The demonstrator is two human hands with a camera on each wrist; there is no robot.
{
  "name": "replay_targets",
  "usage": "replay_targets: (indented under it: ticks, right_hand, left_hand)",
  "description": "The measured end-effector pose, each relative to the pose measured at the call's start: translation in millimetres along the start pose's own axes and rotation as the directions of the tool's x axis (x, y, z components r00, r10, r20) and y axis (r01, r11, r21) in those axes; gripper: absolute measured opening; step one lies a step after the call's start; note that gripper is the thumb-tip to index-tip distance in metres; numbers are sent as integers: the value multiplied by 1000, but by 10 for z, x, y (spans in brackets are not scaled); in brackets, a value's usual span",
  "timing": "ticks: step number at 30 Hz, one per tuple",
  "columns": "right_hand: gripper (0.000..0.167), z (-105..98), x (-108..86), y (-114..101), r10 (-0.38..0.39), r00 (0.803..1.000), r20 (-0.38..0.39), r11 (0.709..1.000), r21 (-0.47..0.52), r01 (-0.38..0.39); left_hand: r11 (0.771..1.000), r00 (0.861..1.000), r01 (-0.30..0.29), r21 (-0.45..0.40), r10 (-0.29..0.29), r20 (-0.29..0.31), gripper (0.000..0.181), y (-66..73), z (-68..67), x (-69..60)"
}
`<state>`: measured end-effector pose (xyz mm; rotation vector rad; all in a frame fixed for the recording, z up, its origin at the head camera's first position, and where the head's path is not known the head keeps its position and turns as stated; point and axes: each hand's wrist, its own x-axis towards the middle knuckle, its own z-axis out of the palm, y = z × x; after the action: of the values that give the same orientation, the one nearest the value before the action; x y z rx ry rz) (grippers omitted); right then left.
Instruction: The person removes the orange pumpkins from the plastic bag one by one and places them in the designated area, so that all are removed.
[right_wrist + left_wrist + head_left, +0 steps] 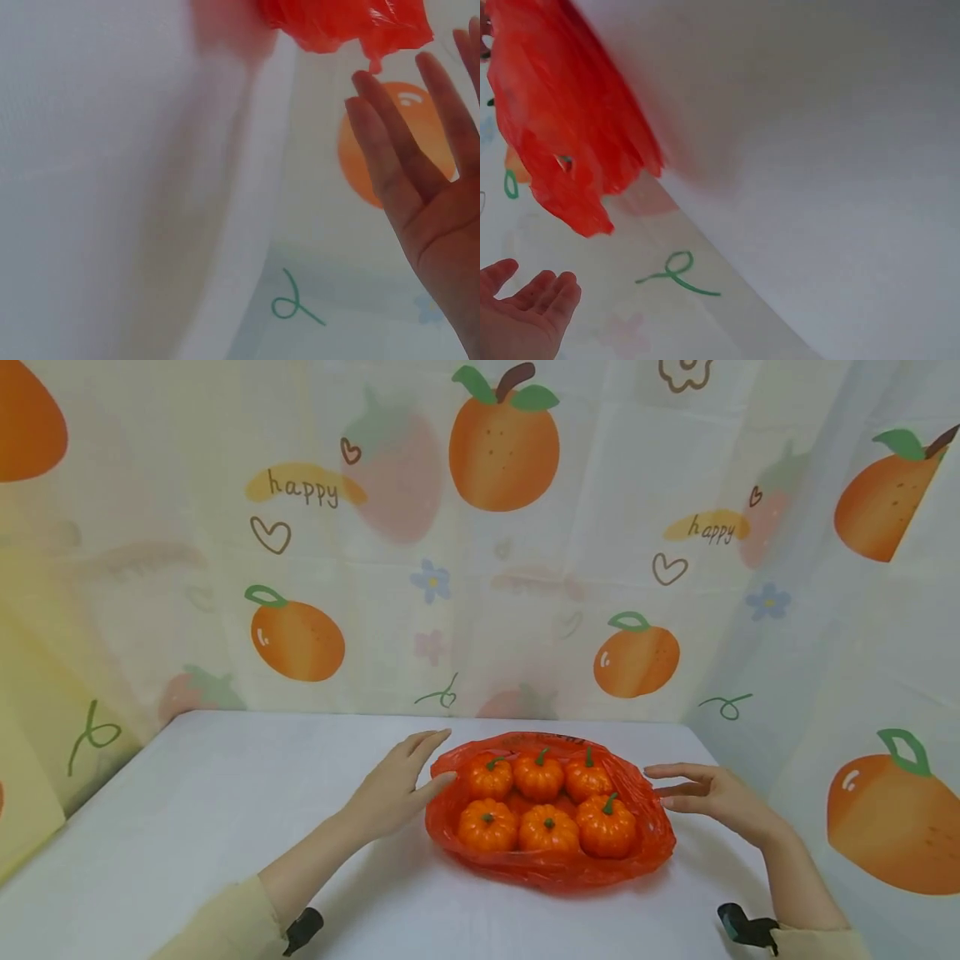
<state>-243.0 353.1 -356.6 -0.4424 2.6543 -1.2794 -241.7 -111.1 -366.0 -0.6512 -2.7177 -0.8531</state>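
A red plastic bag (555, 872) lies on the white table with its mouth spread wide. Inside it sit several small orange pumpkins (549, 828) with green stems, in two rows; more orange shows beneath them. At the bag's left edge is my left hand (393, 785), thumb and fingers extended, holding nothing. My right hand (716, 793) hovers beside the bag's right edge, its fingers spread and slightly bent. In the right wrist view the right hand (439, 172) has its palm showing, apart from the bag (345, 22). The left wrist view shows the left hand (532, 311) below the bag (562, 105).
The white table (225, 810) stretches left of the bag. Behind it hangs a curtain (510, 577) printed with oranges, hearts and "happy". Each forearm wears a black wrist camera, the left one (303, 931) and the right one (746, 928).
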Motion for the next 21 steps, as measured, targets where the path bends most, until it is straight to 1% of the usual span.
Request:
replay_targets:
  ticks: [3,7,9,12,15,17,19,21]
  right_hand:
    - [45,19,31,44,-18,998,52,998,63,15]
    - [43,38,72,72,-48,993,112,994,99,37]
    - [43,48,86,71,-59,990,129,993,112,45]
    - [44,61,97,63,-63,989,136,992,119,47]
    - [45,70,98,50,-59,989,135,991,128,42]
    - [45,73,97,47,-64,989,133,990,131,46]
    - [44,76,97,48,-73,989,126,989,134,56]
    - [43,78,99,52,-85,989,119,989,131,69]
  left_hand:
    - [998,999,-1,-65,3,34,62,109,39,26]
    - [991,997,14,-135,-2,83,58,226,87,47]
    - [986,995,20,-167,-3,103,56,267,111,50]
    - [976,991,20,-217,9,133,53,300,151,52]
    - [960,986,6,-281,42,164,51,317,187,62]
    - [952,981,-1,-307,60,184,51,330,204,68]
    - [948,976,5,-317,64,207,51,339,221,72]
    - [953,972,13,-302,59,229,51,346,238,74]
